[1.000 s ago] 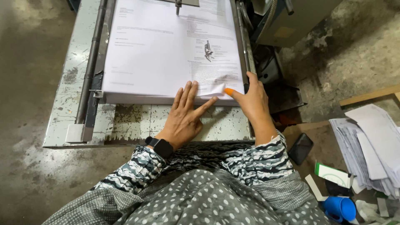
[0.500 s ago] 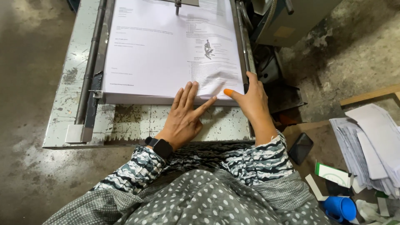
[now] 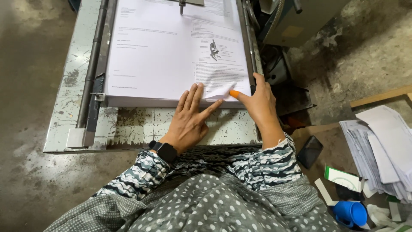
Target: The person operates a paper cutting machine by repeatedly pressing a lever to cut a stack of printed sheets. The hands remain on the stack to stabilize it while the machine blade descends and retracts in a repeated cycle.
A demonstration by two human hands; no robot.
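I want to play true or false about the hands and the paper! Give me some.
1. The left hand lies flat on the paper stack. True.
2. The right hand holds a pen. False: its orange-capped thumb lifts a sheet corner.
3. A black watch sits on the left wrist. True.
4. The paper stack rests on the floor. False: it lies on a worn metal table.
5. A blue cup lies at lower right. True.
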